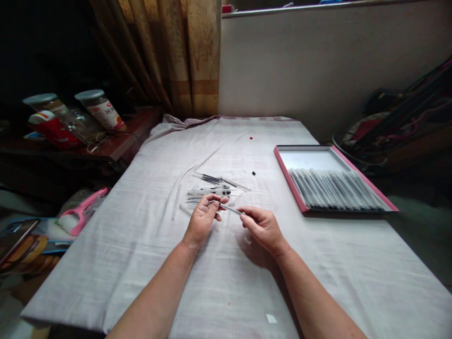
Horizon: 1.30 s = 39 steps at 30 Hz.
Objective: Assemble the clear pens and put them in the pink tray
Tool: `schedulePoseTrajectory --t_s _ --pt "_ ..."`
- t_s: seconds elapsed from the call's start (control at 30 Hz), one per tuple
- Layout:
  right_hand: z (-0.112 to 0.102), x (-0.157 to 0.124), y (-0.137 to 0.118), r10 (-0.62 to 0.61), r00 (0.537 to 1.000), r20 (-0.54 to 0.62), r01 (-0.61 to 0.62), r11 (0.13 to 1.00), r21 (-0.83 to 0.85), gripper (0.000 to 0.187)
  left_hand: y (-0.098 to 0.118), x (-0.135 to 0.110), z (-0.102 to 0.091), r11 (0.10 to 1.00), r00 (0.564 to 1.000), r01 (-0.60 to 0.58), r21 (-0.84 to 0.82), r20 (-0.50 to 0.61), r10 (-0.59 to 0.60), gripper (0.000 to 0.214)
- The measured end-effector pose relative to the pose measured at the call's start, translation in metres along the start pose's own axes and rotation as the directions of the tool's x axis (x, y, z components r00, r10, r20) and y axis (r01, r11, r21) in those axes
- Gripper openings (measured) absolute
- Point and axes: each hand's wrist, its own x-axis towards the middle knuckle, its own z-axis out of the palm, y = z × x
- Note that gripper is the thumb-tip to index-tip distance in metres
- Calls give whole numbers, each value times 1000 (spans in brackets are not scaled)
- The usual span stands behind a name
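My left hand [204, 216] and my right hand [262, 226] are both pinched on one thin clear pen barrel [230, 208], held level just above the white cloth [226, 263]. The left fingers close round its left end, the right fingertips grip its right end. Just beyond my hands lies a loose pile of pen parts [212, 188]: clear barrels, thin refills and dark tips. A small black cap [253, 173] and a tiny red piece [251, 138] lie further back on the cloth.
A pink-rimmed tray [282, 165] at the right holds a row of several pens [335, 190]. Jars [100, 108] stand on a wooden shelf at the left. A pink tool [83, 214] lies below the table's left edge. A curtain hangs behind.
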Motion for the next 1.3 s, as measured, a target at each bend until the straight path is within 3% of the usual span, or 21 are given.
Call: schedulePoseTrajectory --t_s 0.2,0.4,0.57,0.83,1.03,1.17,1.23,1.3 --pt "2 1 1 -4 1000 -16 5 1000 21 21 -4 -1 1 1000 999 -5 -2 -38 5 32" --pt "5 -1 2 -11 999 -33 12 999 33 20 -3 -3 5 990 993 91 -110 -64 -98 35" --pt "10 -3 2 -36 998 -49 37 999 28 20 -3 -4 11 993 990 70 -98 -115 -81 35" --pt "11 -4 2 -76 996 -49 76 997 5 19 -6 -3 8 993 993 79 -83 -85 -86 36" --pt "17 -4 -3 -34 998 -57 37 998 55 21 -1 -2 9 996 994 51 -71 -88 -57 35" --pt "11 -2 -3 -21 999 25 21 1000 10 23 7 5 -3 998 987 -29 -47 -161 21 34" --pt "6 0 0 -2 1000 8 3 1000 -14 24 11 12 -18 993 950 -121 9 -288 118 33" --pt "1 3 3 32 997 -63 -33 999 -17 26 13 19 -36 961 900 -196 193 -353 254 32"
